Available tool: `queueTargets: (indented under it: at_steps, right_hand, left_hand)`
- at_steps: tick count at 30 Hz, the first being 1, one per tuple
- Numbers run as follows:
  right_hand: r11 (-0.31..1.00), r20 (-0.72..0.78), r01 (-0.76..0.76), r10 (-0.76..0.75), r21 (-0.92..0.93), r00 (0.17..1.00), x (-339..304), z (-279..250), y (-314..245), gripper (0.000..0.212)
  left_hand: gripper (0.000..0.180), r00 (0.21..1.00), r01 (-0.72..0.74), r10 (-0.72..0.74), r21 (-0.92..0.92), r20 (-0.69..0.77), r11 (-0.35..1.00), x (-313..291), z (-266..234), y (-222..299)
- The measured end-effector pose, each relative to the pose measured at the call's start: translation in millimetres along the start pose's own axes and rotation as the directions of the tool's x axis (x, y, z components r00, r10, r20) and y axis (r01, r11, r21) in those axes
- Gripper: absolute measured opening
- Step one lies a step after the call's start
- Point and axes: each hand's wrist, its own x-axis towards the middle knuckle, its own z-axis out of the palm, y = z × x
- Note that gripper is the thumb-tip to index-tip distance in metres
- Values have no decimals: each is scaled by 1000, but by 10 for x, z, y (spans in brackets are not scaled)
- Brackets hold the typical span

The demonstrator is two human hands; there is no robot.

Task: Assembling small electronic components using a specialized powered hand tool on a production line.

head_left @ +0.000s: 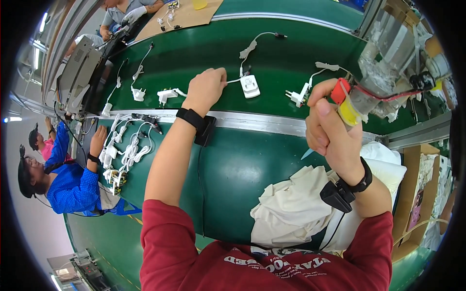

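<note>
Over the green conveyor belt [204, 46], my left hand [206, 87] is closed on a white cord [234, 81], which shows on both sides of it; the fingertips are partly hidden. Beside it lie a white plug adapter [167, 96] on the left and a boxy white adapter [250, 87] on the right. My right hand [335, 126] is raised, its fingers wrapped around a dispensing gun [350, 110] with a yellow band and a red piece. Just left of that hand, another white adapter [297, 96] lies on the belt, its cord bundled behind.
A metal rail [262, 122] edges the belt. Cream cloth [291, 206] lies on the green worktop near me, with a cardboard box [412, 199] at right. Bundled adapters [128, 150] lie at left beside a co-worker in blue [73, 179]. Another gloved person [131, 14] works across the belt.
</note>
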Motion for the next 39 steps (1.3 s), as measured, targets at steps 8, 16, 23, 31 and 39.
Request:
queueTargets:
  at_steps: [8, 16, 23, 31, 39]
  right_hand:
    - [1000, -6, 14, -14, 7, 1000, -21, -45, 48, 16]
    - [1000, -19, -4, 4, 4, 1000, 20, -53, 29, 16]
    - [993, 30, -40, 37, 113, 999, 24, 8, 43, 15]
    - [996, -18, 25, -23, 86, 1000, -34, 93, 140, 16]
    - [994, -31, 73, -71, 81, 997, -4, 122, 189, 13]
  left_hand:
    - [12, 997, 40, -24, 214, -77, 976, 250, -63, -379]
    - [37, 954, 72, -114, -157, -279, 985, 176, -38, 179]
    - [54, 996, 58, -63, 71, 67, 996, 170, -114, 526]
    - [12, 963, -208, 193, -66, -188, 976, 314, 208, -152]
    - [15, 948, -247, 172, -276, -270, 929, 211, 93, -74]
